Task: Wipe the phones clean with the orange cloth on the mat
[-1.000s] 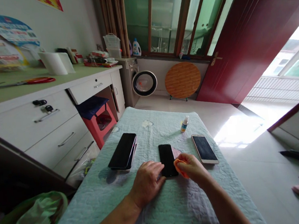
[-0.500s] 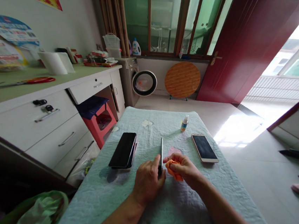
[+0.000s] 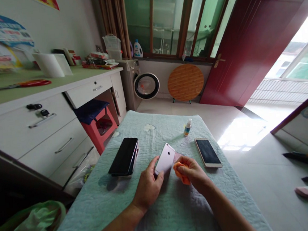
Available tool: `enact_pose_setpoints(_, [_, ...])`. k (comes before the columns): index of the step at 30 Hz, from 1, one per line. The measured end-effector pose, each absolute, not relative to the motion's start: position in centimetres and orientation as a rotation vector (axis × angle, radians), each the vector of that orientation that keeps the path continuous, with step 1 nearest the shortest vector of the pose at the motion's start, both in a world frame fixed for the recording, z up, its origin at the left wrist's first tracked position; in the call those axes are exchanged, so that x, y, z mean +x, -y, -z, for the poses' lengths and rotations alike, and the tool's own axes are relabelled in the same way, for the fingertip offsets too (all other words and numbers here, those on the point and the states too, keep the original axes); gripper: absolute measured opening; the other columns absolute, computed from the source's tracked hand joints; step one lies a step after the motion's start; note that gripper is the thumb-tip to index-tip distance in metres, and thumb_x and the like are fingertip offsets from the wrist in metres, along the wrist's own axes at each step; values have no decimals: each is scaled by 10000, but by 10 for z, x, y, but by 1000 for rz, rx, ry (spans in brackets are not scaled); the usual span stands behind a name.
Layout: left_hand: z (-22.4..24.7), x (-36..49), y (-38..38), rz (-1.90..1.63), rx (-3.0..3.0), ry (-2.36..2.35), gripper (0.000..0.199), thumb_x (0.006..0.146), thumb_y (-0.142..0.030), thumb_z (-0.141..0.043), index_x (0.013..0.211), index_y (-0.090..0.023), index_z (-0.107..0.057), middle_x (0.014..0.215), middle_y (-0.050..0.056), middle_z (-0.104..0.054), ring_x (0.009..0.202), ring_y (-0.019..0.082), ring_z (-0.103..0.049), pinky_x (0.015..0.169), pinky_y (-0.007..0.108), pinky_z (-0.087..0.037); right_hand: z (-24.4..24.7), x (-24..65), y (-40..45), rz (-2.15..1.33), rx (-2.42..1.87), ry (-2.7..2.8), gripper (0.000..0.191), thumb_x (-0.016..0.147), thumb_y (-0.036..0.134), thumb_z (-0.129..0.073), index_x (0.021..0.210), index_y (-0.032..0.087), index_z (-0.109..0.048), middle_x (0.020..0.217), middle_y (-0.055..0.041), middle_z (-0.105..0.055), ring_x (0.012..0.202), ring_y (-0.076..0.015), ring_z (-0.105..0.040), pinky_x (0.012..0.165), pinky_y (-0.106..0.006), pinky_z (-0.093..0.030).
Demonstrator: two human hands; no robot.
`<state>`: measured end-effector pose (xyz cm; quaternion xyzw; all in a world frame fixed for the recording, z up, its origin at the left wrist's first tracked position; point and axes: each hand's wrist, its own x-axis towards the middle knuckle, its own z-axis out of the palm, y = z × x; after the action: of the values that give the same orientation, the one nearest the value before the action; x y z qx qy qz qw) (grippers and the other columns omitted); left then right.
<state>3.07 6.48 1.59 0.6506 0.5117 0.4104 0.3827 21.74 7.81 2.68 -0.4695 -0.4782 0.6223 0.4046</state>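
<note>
My left hand (image 3: 149, 184) is closed round the lower part of a silver-grey smartphone (image 3: 166, 159), its back with the apple logo facing up toward me. Just to the right, my right hand (image 3: 192, 173) grips a crumpled orange cloth (image 3: 181, 173), held apart from the phone. On the left of the cloth-covered table lies a small stack of phones with a black smartphone (image 3: 124, 156) on top. A gold-framed smartphone (image 3: 208, 152) rests screen up on the right. Behind it stands a small spray bottle (image 3: 187, 127) with a white top.
A pale green quilted cloth (image 3: 144, 131) covers the table. To the left are a white drawer desk (image 3: 44, 135) and a red stool (image 3: 101, 129). A bin (image 3: 60, 211) stands at lower left. Farther off are an open washing machine door (image 3: 147, 86) and a round wooden tabletop (image 3: 185, 82).
The phone in my left hand has turned from edge-on to showing its back. My right hand still grips the orange cloth. The whole view has shifted slightly.
</note>
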Motion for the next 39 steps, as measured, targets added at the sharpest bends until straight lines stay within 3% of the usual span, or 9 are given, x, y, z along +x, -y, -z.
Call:
enact_pose_setpoints(6, [-20, 36, -62, -965, 1525, -1212, 580, 863, -265, -541, 1403, -117, -391, 1125, 88, -693, 955, 211, -678, 858, 336, -537, -12, 220, -84, -1383, -1338, 1136, 295, 671, 441, -640, 740, 198, -487, 494, 65, -522, 348, -61, -389, 332, -173, -268])
enact_pose_setpoints(12, [-22, 35, -60, -838, 1700, -1236, 739, 732, -146, -666, 1416, -181, -386, 1224, 92, -658, 1103, 248, -627, 966, 363, -472, -10, 217, -83, -1302, -1475, 1200, 266, 689, 442, -593, 740, 204, -487, 509, 64, -536, 341, -67, -411, 327, -180, -297])
enact_pose_setpoints(17, [-21, 32, -56, -721, 1848, -1296, 837, 707, -70, -635, 1462, -182, -290, 1246, 126, -637, 1096, 260, -628, 950, 387, -472, -12, 216, -81, -1289, -1511, 1217, 246, 698, 433, -575, 736, 210, -480, 499, 64, -532, 349, -72, -423, 337, -181, -310])
enact_pose_setpoints(21, [-14, 29, -58, -732, 1990, -1385, 758, 707, -91, -639, 1410, -193, -376, 1260, 128, -618, 1156, 273, -586, 990, 404, -436, -11, 216, -81, -1279, -1478, 1220, 228, 695, 416, -570, 732, 208, -486, 493, 68, -530, 342, -70, -423, 333, -178, -312])
enact_pose_setpoints(26, [-14, 25, -61, -702, 2036, -1451, 630, 714, -142, -670, 1309, -213, -476, 1155, 92, -658, 1065, 263, -616, 887, 360, -468, -10, 217, -82, -1268, -1501, 1208, 216, 673, 401, -572, 722, 209, -487, 486, 68, -528, 335, -71, -417, 320, -176, -296])
enact_pose_setpoints(31, [-24, 26, -59, -585, 2087, -1485, 489, 730, -172, -684, 1201, -195, -551, 904, 37, -670, 882, 238, -633, 747, 303, -462, -8, 221, -84, -1246, -1512, 1224, 205, 689, 392, -584, 715, 209, -494, 485, 70, -521, 352, -78, -439, 342, -179, -301])
enact_pose_setpoints(36, [-27, 27, -57, -551, 2147, -1473, 354, 740, -178, -682, 1085, -203, -607, 854, 18, -661, 831, 217, -623, 736, 289, -443, -7, 224, -83, -1279, -1493, 1314, 228, 738, 428, -588, 733, 214, -509, 497, 66, -508, 366, -90, -430, 366, -203, -297])
enact_pose_setpoints(39, [-26, 26, -58, -510, 2147, -1443, 205, 771, -211, -658, 975, -219, -633, 798, -3, -651, 777, 195, -614, 709, 276, -430, -17, 223, -79, -1126, -1459, 1581, 190, 768, 379, -605, 722, 197, -575, 620, 23, -551, 475, -99, -486, 453, -222, -362])
